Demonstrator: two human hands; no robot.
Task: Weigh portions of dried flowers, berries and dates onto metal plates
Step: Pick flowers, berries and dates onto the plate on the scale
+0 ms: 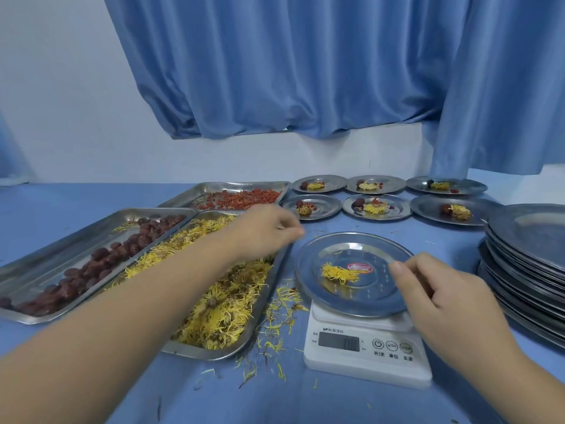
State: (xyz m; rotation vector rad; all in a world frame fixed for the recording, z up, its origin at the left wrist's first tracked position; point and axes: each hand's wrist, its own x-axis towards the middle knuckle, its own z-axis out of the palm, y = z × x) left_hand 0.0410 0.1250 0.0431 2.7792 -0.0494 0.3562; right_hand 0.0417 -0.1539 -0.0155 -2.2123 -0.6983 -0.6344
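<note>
Plate [376,289] on scale [367,356]; trays [263,304] left, stacked plates [526,270] right (filled plates [325,206] behind).

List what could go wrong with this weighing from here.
1. The right hand holds the rim of the plate on the scale; any pressure may skew the reading.
2. The plate overhangs the scale, so a nudge could tip it.
3. Loose petals litter the table; the left hand may scatter more.
</note>
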